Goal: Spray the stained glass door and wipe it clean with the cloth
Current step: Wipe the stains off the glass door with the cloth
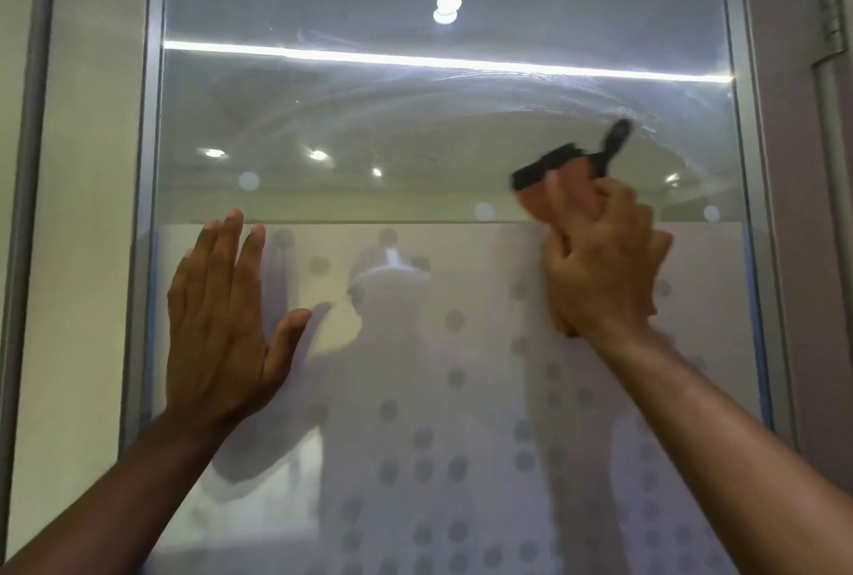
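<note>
glass door [369, 112]: glossy clear pane is being shown, hazy smears across it.
frosted film [461, 334]: matt, dotted finish is being shown below.
frame [154, 159]: smooth silvery metal is being caught.
cloth [540, 205]: soft orange fabric is being blurred.

No readable text, label or number shows on the glass door [415, 103].

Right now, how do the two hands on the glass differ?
The left hand lies flat, fingers straight, holding nothing; the right hand is curled round an orange cloth and a blurred black tool. The right hand sits higher than the left hand. Both are at the glass door.
</note>
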A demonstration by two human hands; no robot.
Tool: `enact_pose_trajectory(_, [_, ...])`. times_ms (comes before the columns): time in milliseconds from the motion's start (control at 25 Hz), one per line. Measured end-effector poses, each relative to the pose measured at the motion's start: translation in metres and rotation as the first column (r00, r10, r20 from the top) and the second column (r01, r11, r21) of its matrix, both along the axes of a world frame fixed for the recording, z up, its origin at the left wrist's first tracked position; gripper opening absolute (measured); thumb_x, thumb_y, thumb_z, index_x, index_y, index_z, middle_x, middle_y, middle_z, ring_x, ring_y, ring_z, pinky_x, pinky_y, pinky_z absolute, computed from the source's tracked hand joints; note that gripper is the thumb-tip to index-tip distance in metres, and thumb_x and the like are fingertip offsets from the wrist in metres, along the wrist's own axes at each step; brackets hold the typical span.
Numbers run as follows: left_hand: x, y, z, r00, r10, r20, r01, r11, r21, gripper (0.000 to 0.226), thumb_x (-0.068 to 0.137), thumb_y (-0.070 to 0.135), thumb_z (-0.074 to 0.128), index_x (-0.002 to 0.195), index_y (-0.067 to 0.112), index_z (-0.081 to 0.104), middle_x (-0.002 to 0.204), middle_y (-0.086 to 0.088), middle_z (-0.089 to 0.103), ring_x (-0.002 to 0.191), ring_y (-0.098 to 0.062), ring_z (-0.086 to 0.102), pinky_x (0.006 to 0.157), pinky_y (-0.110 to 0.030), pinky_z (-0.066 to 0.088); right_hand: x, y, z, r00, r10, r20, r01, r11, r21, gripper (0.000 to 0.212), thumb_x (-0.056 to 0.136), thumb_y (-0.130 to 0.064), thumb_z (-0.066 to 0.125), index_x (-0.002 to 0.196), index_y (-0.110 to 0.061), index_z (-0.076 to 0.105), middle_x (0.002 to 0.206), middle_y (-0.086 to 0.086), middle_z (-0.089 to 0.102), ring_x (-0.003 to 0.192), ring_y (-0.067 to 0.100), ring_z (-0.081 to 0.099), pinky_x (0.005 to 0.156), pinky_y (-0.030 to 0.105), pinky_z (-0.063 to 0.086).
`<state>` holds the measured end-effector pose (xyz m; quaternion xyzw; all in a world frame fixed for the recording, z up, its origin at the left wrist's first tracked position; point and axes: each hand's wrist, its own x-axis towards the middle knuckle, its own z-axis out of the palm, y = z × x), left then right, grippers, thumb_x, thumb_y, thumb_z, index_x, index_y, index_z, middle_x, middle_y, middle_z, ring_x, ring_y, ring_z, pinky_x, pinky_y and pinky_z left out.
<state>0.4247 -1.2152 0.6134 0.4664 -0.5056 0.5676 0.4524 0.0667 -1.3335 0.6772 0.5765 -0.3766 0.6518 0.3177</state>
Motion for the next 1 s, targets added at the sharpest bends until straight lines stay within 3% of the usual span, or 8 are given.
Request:
enact_pose_trajectory(120, [-0.002, 0.0, -0.001, 1.0, -0.002, -0.011, 0.002, 1.0, -0.002, 0.095, 0.109, 0.071, 0.025, 0.166, -0.005, 0.036, 0.176, -0.029, 0.031, 0.164, -0.051, 0.031, 0.129, -0.07, 0.031, -0.046, -0.018, 0.006, 0.963, -0.016, 0.267, -0.017, 0.993, 0.119, 0.055, 0.102, -0.034, 0.057, 0.154, -0.039, 0.041, 0.14, 0.022, 0.048, 0.124, 0.047, 0.049, 0.097, 0.062, 0.044])
enact_pose_trajectory(400, [-0.006, 0.004, 0.0, 0.998, 0.053, -0.043, -0.051, 0.998, 0.043, 0.093, 0.109, 0.071, 0.022, 0.163, 0.0, 0.046, 0.173, -0.027, 0.039, 0.163, -0.049, 0.035, 0.129, -0.068, 0.033, -0.007, -0.006, 0.045, 0.926, 0.011, 0.377, -0.065, 0.989, 0.131, 0.054, 0.11, -0.032, 0.046, 0.161, -0.017, 0.035, 0.156, 0.03, 0.036, 0.134, 0.051, 0.046, 0.109, 0.058, 0.044])
enact_pose_trajectory(680, [-0.002, 0.003, 0.001, 0.999, 0.0, -0.05, 0.003, 0.998, 0.058, 0.091, 0.108, 0.073, 0.02, 0.166, 0.007, 0.043, 0.176, -0.021, 0.037, 0.166, -0.044, 0.031, 0.132, -0.064, 0.029, 0.08, 0.027, 0.09, 0.972, -0.024, 0.233, 0.015, 0.999, 0.039, 0.055, 0.109, -0.031, 0.048, 0.159, -0.012, 0.037, 0.156, 0.031, 0.039, 0.131, 0.05, 0.049, 0.107, 0.055, 0.046])
enact_pose_trajectory(880, [0.015, 0.02, 0.009, 0.99, -0.139, -0.031, 0.142, 0.979, 0.148, 0.091, 0.107, 0.076, 0.019, 0.17, 0.012, 0.033, 0.179, -0.014, 0.032, 0.167, -0.036, 0.03, 0.132, -0.059, 0.028, 0.159, 0.058, 0.093, 1.0, -0.003, 0.002, 0.003, 0.999, -0.054, 0.059, 0.106, -0.029, 0.048, 0.161, -0.013, 0.038, 0.155, 0.031, 0.041, 0.123, 0.048, 0.054, 0.099, 0.055, 0.051])
enact_pose_trajectory(1000, [0.042, 0.035, 0.016, 0.997, -0.076, 0.024, 0.071, 0.986, 0.149, 0.093, 0.107, 0.076, 0.02, 0.17, 0.009, 0.033, 0.18, -0.018, 0.03, 0.167, -0.04, 0.029, 0.133, -0.063, 0.029, 0.199, 0.073, 0.085, 0.988, -0.012, -0.153, -0.008, 0.992, -0.124, 0.058, 0.104, -0.025, 0.048, 0.159, -0.011, 0.042, 0.151, 0.029, 0.046, 0.115, 0.044, 0.057, 0.094, 0.051, 0.051])
